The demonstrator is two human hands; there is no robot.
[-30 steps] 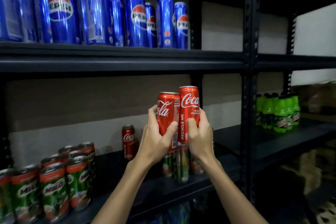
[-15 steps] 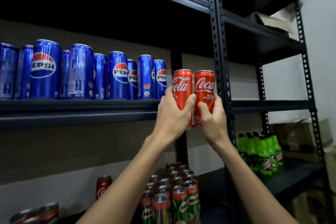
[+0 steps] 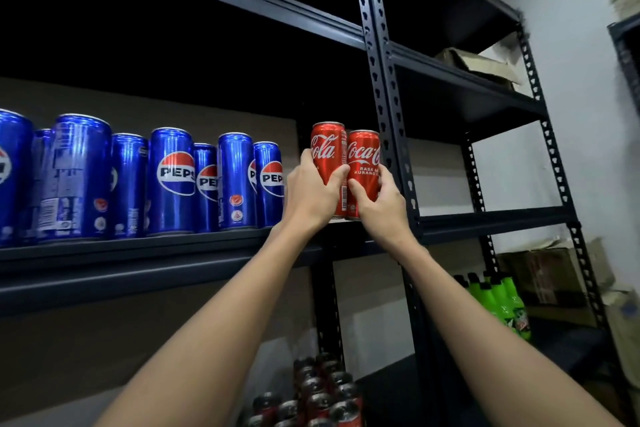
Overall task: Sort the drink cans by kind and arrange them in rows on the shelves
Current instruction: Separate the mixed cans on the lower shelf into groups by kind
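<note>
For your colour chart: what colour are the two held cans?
Red with white lettering, clearest in the head view.

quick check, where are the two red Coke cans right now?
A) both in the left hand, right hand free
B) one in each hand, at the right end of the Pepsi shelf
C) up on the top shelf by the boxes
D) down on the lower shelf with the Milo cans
B: the left hand grips one Coke can and the right hand the other, side by side just right of the Pepsi cans, at the shelf edge.
</note>
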